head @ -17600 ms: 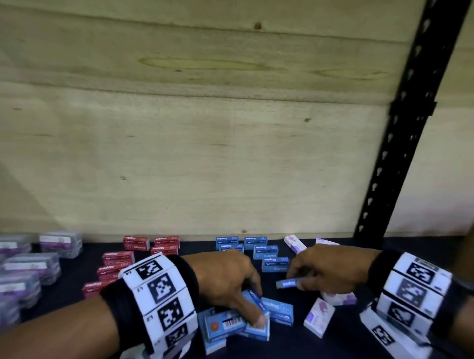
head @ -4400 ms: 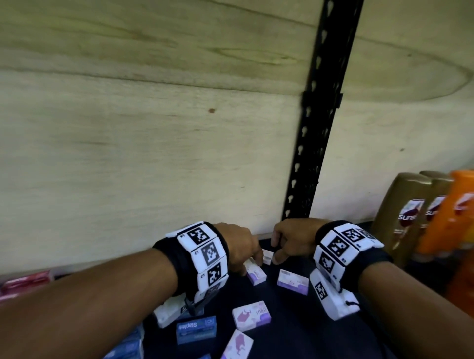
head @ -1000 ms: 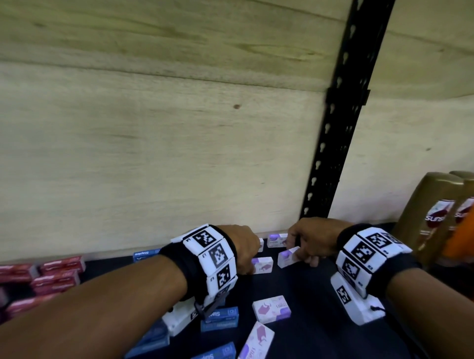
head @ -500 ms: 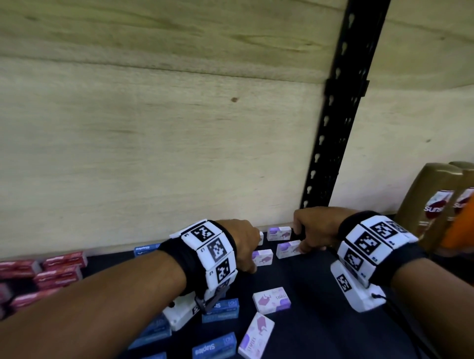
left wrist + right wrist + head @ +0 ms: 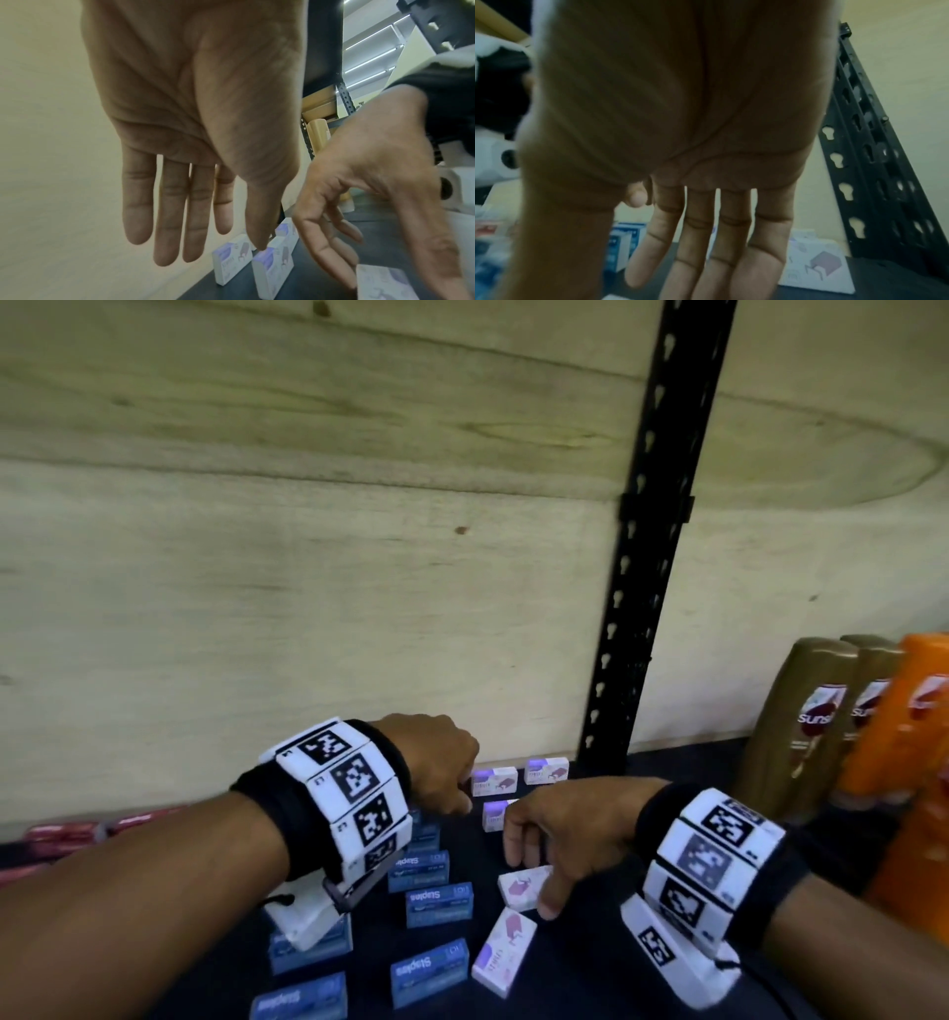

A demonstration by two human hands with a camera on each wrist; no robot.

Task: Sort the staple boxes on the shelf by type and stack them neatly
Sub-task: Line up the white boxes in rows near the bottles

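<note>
Three white-and-purple staple boxes (image 5: pixel 494 780) stand together near the back wall, by the black upright. Two more white-and-purple boxes (image 5: pixel 524 886) lie loose further forward. Several blue staple boxes (image 5: pixel 439 904) stand left of them. My left hand (image 5: pixel 457 803) hovers at the back group with straight fingers, holding nothing (image 5: pixel 205 249). My right hand (image 5: pixel 524 860) hangs over the nearer loose white box, fingers pointing down and empty (image 5: pixel 693 274). The back boxes (image 5: pixel 272 266) sit just below my left fingertips.
Red staple boxes (image 5: pixel 77 829) lie at the far left, blurred. A black perforated upright (image 5: pixel 652 557) rises behind the white boxes against the wooden back panel (image 5: pixel 308 557). Gold shampoo bottles (image 5: pixel 801 726) and an orange bottle (image 5: pixel 919 762) stand at the right.
My right hand has let go of a white box at the back row and drawn back toward me, over a loose white box. My left hand has stayed by the back group.
</note>
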